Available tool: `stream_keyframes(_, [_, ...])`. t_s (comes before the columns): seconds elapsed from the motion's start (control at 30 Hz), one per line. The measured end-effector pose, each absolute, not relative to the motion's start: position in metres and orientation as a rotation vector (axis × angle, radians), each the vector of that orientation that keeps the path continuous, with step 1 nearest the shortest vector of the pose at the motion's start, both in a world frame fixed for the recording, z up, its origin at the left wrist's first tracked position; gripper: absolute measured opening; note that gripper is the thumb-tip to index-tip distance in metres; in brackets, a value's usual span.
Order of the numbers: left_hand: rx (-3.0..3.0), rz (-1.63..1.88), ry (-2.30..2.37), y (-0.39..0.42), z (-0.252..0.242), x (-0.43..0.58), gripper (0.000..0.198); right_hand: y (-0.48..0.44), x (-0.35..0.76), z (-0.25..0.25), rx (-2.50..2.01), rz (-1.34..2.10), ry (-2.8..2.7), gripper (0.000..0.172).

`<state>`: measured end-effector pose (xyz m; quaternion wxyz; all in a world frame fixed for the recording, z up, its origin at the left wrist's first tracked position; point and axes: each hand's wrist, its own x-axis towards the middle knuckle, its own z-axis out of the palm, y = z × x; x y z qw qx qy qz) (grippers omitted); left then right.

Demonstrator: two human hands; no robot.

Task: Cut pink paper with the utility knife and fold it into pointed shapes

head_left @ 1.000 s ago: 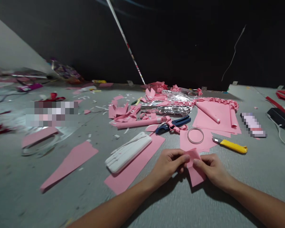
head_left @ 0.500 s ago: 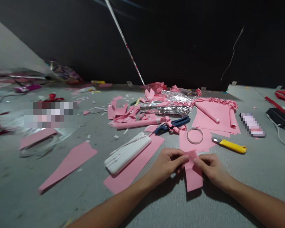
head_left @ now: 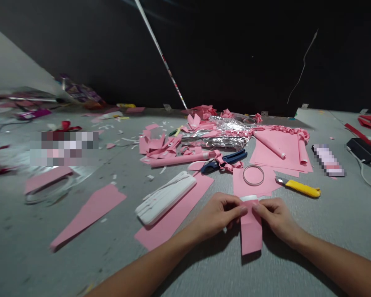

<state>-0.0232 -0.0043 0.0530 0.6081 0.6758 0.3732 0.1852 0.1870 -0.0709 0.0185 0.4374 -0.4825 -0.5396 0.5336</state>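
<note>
On grey table (head_left: 204,272), left hand (head_left: 218,214), right hand (head_left: 276,218), pinching pink paper strip (head_left: 251,233)

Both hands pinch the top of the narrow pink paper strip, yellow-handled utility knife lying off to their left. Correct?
Wrong side. The yellow-handled utility knife lies to the right, beyond the right hand. The rest is correct: the left hand and the right hand pinch the top of the narrow pink paper strip. The head view shows it.

grey floor (head_left: 204,272), pink paper sheets (head_left: 173,214), yellow knife (head_left: 299,187)
</note>
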Motion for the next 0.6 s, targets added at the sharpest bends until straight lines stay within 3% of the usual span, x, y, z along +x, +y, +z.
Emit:
stream_keyframes(0.33, [1.532, 0.535, 0.914, -0.004, 0.0473, -0.0223, 0.044, -0.0694, 0.1847, 0.0209, -1.223, 1.295, -1.317, 0.071])
stream_keyframes(0.6, [1.529, 0.674, 0.977, -0.0004, 0.0496, -0.0269, 0.044, -0.068, 0.1856, 0.0213, -1.221, 1.334, -1.347, 0.059])
